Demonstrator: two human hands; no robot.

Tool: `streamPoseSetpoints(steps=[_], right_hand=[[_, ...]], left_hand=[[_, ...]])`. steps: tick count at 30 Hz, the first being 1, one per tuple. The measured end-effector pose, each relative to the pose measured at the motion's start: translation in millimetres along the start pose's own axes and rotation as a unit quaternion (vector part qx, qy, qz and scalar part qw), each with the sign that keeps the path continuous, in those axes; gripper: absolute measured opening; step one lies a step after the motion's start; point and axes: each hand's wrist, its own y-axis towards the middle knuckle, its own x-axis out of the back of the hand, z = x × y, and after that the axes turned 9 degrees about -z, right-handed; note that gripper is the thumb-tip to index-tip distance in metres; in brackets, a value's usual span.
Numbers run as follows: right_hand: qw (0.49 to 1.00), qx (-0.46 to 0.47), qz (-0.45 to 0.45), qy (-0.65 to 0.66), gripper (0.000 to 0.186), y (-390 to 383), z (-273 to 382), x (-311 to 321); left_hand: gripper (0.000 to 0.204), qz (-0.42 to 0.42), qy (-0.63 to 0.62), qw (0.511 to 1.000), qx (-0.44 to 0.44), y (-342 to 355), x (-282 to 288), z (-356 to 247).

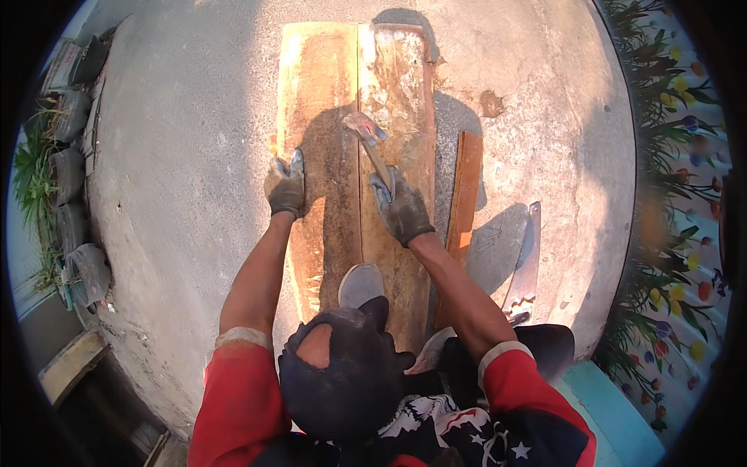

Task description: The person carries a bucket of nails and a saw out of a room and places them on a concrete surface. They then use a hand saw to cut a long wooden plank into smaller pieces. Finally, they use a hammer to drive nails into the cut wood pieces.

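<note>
My right hand (403, 206), in a dark work glove, is closed round the wooden handle of a hammer (376, 159). The worn hammer head (362, 128) is raised over the seam of a wide, stained wooden panel made of two long boards. My gloved left hand (285, 185) grips the left edge of the left board (331, 86), its thumb along the edge and its fingers partly hidden. The right board (397, 78) has a rough, peeling, pale surface. My shoe (361, 286) presses on the panel's near part.
A narrow brown plank (465, 183) lies right of the panel. Beyond it a handsaw (526, 261) rests on the concrete floor (187, 156). Dark plant pots (70, 183) line the left side. A flower-patterned wall (685, 233) bounds the right, with a light-blue ledge (611, 412) near me.
</note>
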Motion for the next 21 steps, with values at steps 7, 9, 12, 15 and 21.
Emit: streamPoseSetpoints(steps=[7, 9, 12, 15, 21], right_hand=[[0.993, 0.063, -0.085, 0.042, 0.04, 2.0, -28.0, 21.3], [0.993, 0.035, -0.107, 0.022, 0.041, -28.3, -55.2, 18.9], [0.989, -0.002, -0.141, 0.051, 0.042, -86.1, -74.5, 55.6], [0.973, -0.024, -0.205, 0.101, 0.034, -123.1, -57.6, 106.4], [0.884, -0.158, -0.397, 0.188, 0.023, -162.4, -69.1, 208.2]], left_hand=[[0.059, 0.041, 0.1, 0.994, 0.032, -12.2, 6.4, -46.6], [0.059, -0.095, 0.029, 0.994, 0.036, -34.3, 7.5, -58.7], [0.049, -0.033, -0.117, 0.972, -0.202, -108.4, -1.1, -103.9], [0.045, 0.137, -0.146, 0.829, -0.523, -180.1, -62.5, -136.9], [0.021, 0.329, -0.02, 0.663, -0.672, -255.0, -128.7, -293.7]])
